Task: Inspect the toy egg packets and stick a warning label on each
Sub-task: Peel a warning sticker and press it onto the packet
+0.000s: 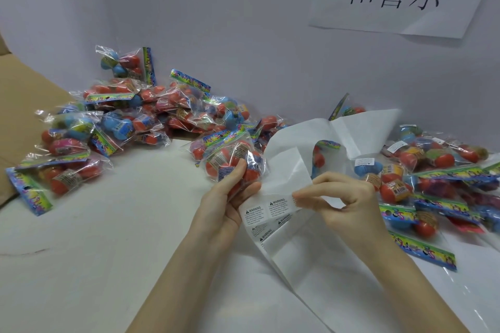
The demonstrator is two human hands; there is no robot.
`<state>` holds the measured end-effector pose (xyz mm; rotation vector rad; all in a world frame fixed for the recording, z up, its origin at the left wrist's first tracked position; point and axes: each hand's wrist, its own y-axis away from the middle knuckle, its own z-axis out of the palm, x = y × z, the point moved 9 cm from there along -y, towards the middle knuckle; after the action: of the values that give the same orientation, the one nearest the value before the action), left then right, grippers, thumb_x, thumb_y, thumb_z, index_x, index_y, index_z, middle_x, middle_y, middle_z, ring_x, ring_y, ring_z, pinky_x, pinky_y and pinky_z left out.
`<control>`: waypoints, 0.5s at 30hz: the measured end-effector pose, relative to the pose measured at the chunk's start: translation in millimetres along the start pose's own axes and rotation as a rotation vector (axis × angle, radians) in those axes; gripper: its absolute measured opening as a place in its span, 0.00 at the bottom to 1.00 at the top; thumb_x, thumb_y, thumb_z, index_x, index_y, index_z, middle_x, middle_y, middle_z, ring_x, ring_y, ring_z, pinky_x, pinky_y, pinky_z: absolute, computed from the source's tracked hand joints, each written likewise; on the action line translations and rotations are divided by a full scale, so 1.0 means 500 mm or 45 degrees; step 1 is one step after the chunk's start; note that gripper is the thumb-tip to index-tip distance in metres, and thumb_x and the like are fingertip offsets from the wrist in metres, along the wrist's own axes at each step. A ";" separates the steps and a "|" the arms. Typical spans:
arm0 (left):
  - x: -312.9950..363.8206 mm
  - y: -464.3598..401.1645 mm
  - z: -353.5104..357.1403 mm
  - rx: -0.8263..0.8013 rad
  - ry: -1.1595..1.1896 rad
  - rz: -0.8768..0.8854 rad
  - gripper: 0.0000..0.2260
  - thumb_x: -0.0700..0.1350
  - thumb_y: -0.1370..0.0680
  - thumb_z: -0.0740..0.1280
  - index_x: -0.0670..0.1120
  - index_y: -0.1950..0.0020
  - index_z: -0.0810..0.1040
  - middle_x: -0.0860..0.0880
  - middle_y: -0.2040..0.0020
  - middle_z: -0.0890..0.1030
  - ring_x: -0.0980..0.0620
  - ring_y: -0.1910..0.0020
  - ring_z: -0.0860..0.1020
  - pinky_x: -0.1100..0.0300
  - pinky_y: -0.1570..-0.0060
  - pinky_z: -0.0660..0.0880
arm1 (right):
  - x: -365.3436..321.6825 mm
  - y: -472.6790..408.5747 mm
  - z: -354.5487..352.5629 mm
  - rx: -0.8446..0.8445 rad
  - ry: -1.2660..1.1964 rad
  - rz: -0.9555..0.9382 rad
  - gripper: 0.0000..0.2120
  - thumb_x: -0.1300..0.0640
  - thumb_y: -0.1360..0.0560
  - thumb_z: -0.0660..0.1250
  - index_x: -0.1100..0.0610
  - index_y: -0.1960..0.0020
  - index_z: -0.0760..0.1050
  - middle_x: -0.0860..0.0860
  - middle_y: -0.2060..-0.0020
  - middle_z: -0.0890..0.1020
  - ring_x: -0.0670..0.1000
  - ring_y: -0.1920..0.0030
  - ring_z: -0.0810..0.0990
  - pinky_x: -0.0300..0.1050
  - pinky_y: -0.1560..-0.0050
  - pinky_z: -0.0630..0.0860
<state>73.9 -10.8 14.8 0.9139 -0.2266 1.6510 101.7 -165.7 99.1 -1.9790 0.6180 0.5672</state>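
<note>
We see the left hand (224, 205) gripping a clear plastic packet of red toy eggs (232, 161), colourful header strip uppermost, long axis tilted up-left. Right hand (341, 197) fingers (300, 194) pinch a white warning label (280, 208) on the white backing sheet (286, 170), above the white surface (108, 224).

I see one clear packet (231, 159) of red toy eggs, its colourful header tilted, at centre. Just right of it the white label sheet (273, 213) curls upward, showing printed warning labels (254, 214).
</note>
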 end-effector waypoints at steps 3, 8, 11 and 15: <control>0.001 -0.001 -0.001 0.002 -0.004 0.009 0.09 0.43 0.33 0.70 0.44 0.73 0.83 0.48 0.70 0.83 0.56 0.76 0.79 0.67 0.74 0.76 | -0.005 -0.001 0.010 -0.065 0.063 -0.049 0.18 0.74 0.37 0.72 0.57 0.52 0.81 0.51 0.68 0.78 0.46 0.65 0.76 0.33 0.65 0.72; 0.003 -0.004 -0.004 0.001 0.000 0.023 0.12 0.42 0.29 0.69 0.44 0.72 0.83 0.48 0.70 0.83 0.56 0.75 0.80 0.67 0.74 0.76 | -0.016 0.001 0.008 -0.087 0.162 -0.149 0.12 0.72 0.36 0.70 0.60 0.57 0.83 0.55 0.69 0.79 0.47 0.65 0.76 0.40 0.68 0.73; 0.003 -0.003 -0.005 0.002 0.009 0.020 0.12 0.42 0.29 0.69 0.44 0.72 0.84 0.48 0.69 0.83 0.56 0.75 0.80 0.67 0.74 0.76 | -0.022 0.001 0.010 -0.094 0.190 -0.182 0.10 0.70 0.37 0.70 0.60 0.58 0.83 0.54 0.69 0.81 0.47 0.64 0.76 0.43 0.69 0.74; 0.004 -0.005 -0.005 0.012 0.030 0.022 0.12 0.41 0.28 0.69 0.44 0.72 0.83 0.47 0.70 0.83 0.55 0.76 0.80 0.67 0.75 0.76 | -0.026 0.000 0.011 -0.088 0.215 -0.214 0.10 0.70 0.37 0.70 0.60 0.59 0.83 0.53 0.68 0.81 0.46 0.64 0.77 0.41 0.69 0.74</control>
<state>75.2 -7.1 13.3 0.9013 -0.2110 1.6790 91.0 -158.6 104.8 -2.1353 0.5338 0.3253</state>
